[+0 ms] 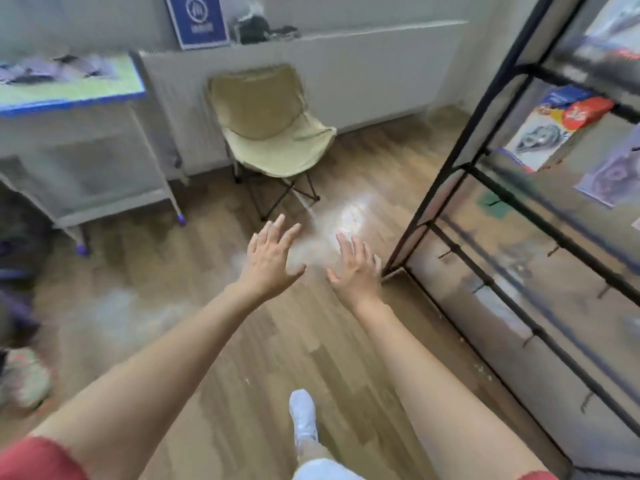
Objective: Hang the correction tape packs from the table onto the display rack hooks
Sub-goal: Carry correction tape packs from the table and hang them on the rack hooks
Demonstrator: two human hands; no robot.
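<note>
Fig.: L hand [272, 258] & R hand [356, 268] spread open, empty, between table [69, 106] and display rack [485, 168]. Correction tape packs [59, 69] (blurred) lie on the table, well apart from both hands. Risk: tripping on the folding chair [270, 133] near the path if the person rushes.

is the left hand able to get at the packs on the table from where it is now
Probably not yet. The left hand hangs open over the floor, well short of the packs on the table; nothing blocks the way, though.
</note>
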